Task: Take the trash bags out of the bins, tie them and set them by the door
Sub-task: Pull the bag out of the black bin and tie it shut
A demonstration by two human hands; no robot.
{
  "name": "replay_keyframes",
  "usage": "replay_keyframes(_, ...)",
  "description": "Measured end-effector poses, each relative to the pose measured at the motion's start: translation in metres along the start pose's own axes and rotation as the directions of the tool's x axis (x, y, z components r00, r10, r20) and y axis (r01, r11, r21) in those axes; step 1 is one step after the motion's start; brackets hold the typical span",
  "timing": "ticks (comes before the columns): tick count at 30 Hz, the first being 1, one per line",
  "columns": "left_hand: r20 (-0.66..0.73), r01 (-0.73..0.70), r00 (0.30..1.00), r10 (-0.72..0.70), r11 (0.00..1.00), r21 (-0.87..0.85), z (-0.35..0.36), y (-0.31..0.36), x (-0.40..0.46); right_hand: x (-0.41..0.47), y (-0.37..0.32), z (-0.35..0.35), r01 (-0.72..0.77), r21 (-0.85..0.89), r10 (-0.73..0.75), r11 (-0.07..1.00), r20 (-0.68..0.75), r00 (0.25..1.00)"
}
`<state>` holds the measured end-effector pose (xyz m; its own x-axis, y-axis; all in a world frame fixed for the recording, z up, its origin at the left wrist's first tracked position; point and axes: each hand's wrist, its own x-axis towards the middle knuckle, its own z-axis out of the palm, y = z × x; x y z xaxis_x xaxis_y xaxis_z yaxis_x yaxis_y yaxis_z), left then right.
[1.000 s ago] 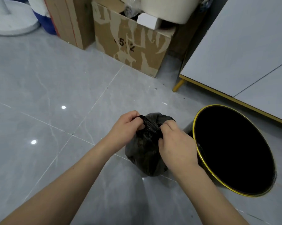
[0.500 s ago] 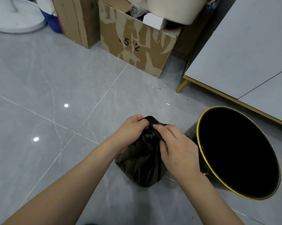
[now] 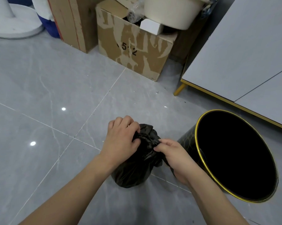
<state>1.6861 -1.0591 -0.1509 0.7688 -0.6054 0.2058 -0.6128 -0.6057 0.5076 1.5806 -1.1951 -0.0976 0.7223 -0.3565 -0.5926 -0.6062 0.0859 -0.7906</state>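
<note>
- A small black trash bag (image 3: 133,172) sits on the grey tile floor (image 3: 56,88), near the middle of the view
- The bag is full and round at the bottom, and its top is bunched up into a crinkly knot of plastic
- The left hand (image 3: 120,140) is on the left side of the bag's top; its fingers are curled and they grip the bunched plastic
- The right hand (image 3: 176,155) is on the right side of the bag's top; its thumb and fingers pinch a bit of the black plastic
- The two hands are close, with the bag's bunched top between them; the round part of the bag hangs below the hands and touches the floor
- Both bare arms reach in from the near edge of the view
- A black bin (image 3: 234,153) with a gold rim stands just to the right of the bag; its inside is all dark
- The right hand is between the bag and the bin
- Far from the hands, a brown cardboard box (image 3: 133,49) stands on the floor, with a cream tub (image 3: 171,12) and a small white box (image 3: 151,26) on top of it
- A second, taller cardboard box (image 3: 72,21) is to the left of it
- A round white stand base (image 3: 13,25) is at the far left
- A grey table (image 3: 244,51) with gold edges and a gold leg is on the right, past the bin
</note>
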Motion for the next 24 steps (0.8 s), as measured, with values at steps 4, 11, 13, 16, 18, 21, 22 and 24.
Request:
replay_keyframes(4,-0.027,-0.057,0.998,0.055,0.997,-0.047,-0.001,-0.001,0.001,-0.009,-0.006,-0.001,-0.151,0.112,0.127,0.982,0.194,0.973)
replay_keyframes(11,0.226,0.084,0.974,0.01,0.911,-0.405,-0.018,-0.004,-0.007,-0.003,-0.001,-0.005,-0.188,0.159,0.17,0.969,0.121,0.978)
replay_keyframes(13,0.34,0.24,0.94,-0.036,0.778,-0.58,-0.028,-0.004,-0.014,-0.002,0.0,-0.005,-0.182,0.162,0.17,0.97,0.087,0.982)
replay_keyframes(16,0.381,0.235,0.924,-0.02,0.818,-0.525,-0.03,0.003,-0.02,-0.004,-0.005,0.0,-0.164,0.21,0.154,0.964,0.063,0.986)
replay_keyframes(18,0.356,0.174,0.934,-0.017,0.893,-0.414,-0.023,0.008,-0.02,-0.004,-0.009,0.005,-0.139,0.184,0.141,0.973,0.003,0.99)
replay_keyframes(21,0.329,0.258,0.938,-0.109,0.854,-0.451,-0.016,0.004,-0.014,0.0,-0.008,0.012,-0.034,0.106,0.046,0.994,-0.114,0.992)
replay_keyframes(22,0.327,0.329,0.928,-0.177,0.801,-0.5,-0.017,0.001,-0.012,0.002,-0.004,0.011,0.03,0.016,-0.027,0.999,-0.186,0.982)
replay_keyframes(24,0.346,0.507,0.862,-0.371,0.614,-0.604,-0.023,-0.003,-0.007,0.004,0.006,0.007,0.145,-0.287,-0.238,0.947,-0.324,0.916)
